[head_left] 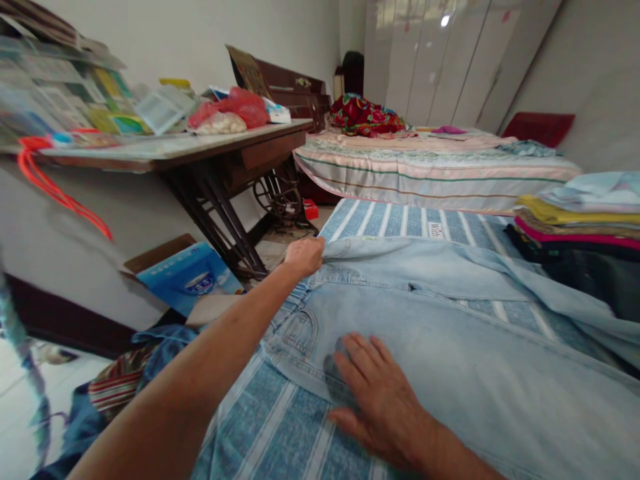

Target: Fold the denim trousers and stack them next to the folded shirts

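Observation:
A pair of light blue jeans [440, 333] lies spread over a blue-and-white striped sheet [280, 420], its waist toward the left and its legs running off to the right. At the far corner of the waistband, my left hand [305, 257] is closed on the denim. My right hand [375, 393] is over the near side, close to the front pocket, fingers stretched out and slightly blurred. A dark shadow falls beside its fingertips; whether the palm presses on the cloth I cannot tell.
A stack of folded clothes [580, 220] sits at the right. On the left stands a cluttered sewing machine table [200, 150], with a blue carton [200, 280] below and crumpled clothes [135, 380] nearer me. Another bed [425, 177] is behind.

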`<state>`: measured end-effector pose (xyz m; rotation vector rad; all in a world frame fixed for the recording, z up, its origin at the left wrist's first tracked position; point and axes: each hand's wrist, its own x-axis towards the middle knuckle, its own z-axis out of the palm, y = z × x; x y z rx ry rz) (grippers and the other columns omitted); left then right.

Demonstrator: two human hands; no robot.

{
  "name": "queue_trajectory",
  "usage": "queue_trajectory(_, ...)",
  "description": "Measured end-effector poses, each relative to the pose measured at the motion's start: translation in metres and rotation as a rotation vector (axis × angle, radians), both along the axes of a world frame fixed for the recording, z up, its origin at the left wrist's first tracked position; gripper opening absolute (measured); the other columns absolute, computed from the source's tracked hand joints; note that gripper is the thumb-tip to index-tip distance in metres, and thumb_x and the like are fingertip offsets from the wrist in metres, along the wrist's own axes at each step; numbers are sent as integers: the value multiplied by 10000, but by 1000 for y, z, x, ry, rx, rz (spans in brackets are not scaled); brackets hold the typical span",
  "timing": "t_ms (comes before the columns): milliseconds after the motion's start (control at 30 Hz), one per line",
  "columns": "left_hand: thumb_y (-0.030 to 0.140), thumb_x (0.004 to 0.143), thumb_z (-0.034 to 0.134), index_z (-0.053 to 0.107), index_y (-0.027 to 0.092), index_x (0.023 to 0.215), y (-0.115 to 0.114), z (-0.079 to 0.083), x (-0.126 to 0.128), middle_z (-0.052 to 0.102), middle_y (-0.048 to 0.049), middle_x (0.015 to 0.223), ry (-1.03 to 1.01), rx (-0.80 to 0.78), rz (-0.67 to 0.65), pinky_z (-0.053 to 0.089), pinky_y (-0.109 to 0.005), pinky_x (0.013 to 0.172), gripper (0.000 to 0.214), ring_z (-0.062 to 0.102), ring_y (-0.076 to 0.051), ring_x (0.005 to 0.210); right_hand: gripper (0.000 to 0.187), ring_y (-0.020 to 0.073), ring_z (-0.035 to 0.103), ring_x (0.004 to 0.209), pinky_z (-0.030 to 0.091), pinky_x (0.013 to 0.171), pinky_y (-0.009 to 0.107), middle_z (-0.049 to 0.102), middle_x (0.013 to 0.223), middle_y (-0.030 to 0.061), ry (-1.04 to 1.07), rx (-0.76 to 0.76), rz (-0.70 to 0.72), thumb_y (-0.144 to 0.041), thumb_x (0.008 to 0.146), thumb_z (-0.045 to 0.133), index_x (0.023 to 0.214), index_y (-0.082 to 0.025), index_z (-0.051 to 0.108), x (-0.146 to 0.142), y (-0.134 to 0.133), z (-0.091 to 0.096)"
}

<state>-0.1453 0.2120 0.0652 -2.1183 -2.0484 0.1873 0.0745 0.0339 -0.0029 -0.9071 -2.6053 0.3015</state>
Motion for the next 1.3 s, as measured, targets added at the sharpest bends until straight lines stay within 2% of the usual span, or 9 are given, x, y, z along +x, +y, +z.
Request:
queue_trajectory(133, 272, 780, 560, 534, 147, 1124, 1, 7, 1, 632, -149, 1114, 8, -8, -16, 466, -353, 847, 367, 599, -277, 1042, 477, 333, 425, 1228, 371, 997, 490, 488, 1318, 211, -56, 94, 71, -318, 868, 505, 1275, -71, 483, -33, -19, -2)
queue_trajectory(333, 267, 776, 559, 532, 145, 1137, 2, 10, 4, 633, -153, 1113, 34, -15, -20, 474, -353, 839, 382, 601, -275, 1037, 381, 378, 515, 1093, 473, 804, 517, 563, 1161, 281, -207, 121, -29, -135, 861, 435, 1194, 23, 535, -69, -23, 1)
queue_trajectory(467, 250, 784, 545, 538, 155, 1120, 3, 17, 4, 636, -134, 1107, 57, -8, -41, 474, -331, 832, 349, 601, -256, 1031, 244, 306, 588, 884, 505, 656, 421, 637, 941, 177, -148, 64, 46, -106, 805, 485, 997, -53, 625, -68, -8, 12)
queue_trajectory(633, 306, 791, 556, 523, 167, 1139, 6, 27, 0, 617, -126, 1147, 82, 1, -89, 456, -337, 857, 376, 571, -264, 1077, 226, 139, 574, 791, 472, 697, 234, 635, 822, 8, 143, -165, 214, -62, 744, 509, 893, -197, 611, -53, 13, 14)
queue_trajectory(800, 347, 774, 581, 523, 153, 1120, 10, 23, -3, 616, -135, 1134, 114, -11, -103, 461, -330, 822, 401, 575, -272, 1057, 291, 229, 518, 861, 480, 680, 354, 587, 926, 71, 113, -2, 129, -333, 767, 616, 987, -151, 561, -61, 1, 8)
queue_trajectory(900, 347, 770, 582, 526, 155, 1104, 10, 20, -3, 620, -132, 1122, 124, -11, -105, 464, -327, 799, 389, 580, -272, 1041, 127, 219, 501, 796, 444, 580, 321, 562, 853, 77, 33, 103, 118, -246, 801, 577, 869, -139, 561, -68, -1, 4)
queue_trajectory(1000, 343, 766, 581, 529, 155, 1088, 9, 23, -3, 628, -128, 1095, 129, -5, -117, 464, -327, 780, 376, 584, -274, 1023, 13, 184, 499, 750, 409, 569, 277, 559, 790, 50, 87, 52, 131, -161, 771, 558, 778, -162, 547, -69, 9, 4)
queue_trajectory(1133, 345, 781, 559, 520, 148, 1090, 8, 24, -4, 617, -128, 1088, 152, 40, -134, 457, -330, 779, 369, 562, -274, 1034, 96, 136, 500, 711, 397, 659, 250, 549, 713, -2, 235, -75, 121, -128, 760, 511, 691, -195, 522, -67, 22, 3)
queue_trajectory(1300, 338, 774, 579, 525, 133, 1075, 10, 13, -8, 598, -144, 1087, 141, 35, -112, 450, -348, 786, 367, 527, -287, 1054, 108, 137, 473, 666, 363, 602, 253, 545, 688, -10, 213, -59, 121, -123, 685, 547, 632, -200, 492, -73, 19, -10)
